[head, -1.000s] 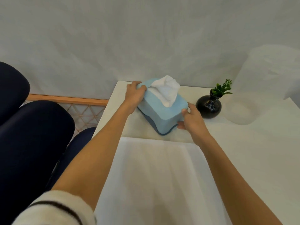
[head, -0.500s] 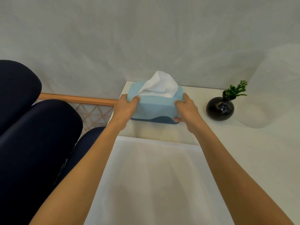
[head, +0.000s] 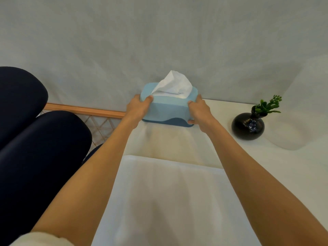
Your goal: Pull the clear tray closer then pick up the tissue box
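The tissue box is light blue with a darker blue bottom, and a white tissue sticks up out of its top. It is at the far end of the white counter, close to the grey wall. Both hands hold it, one at each end.

The left hand is on the left end of the box. Its thumb lies on the front top edge, and its fingers are wrapped around the end. The right hand is on the right end. Its fingers press on the top corner and the thumb is low by the dark bottom. So both hands are closed tight on the box. It may be lifted a little off the counter, but that is hard to tell from here.

The clear tray is near the person, well below the fingers and between the two arms. It looks misty white.

To the right of the right fingers, a bit apart, sits a round black vase with a small green plant in it. Far to the left of the left fingers are dark blue chairs.
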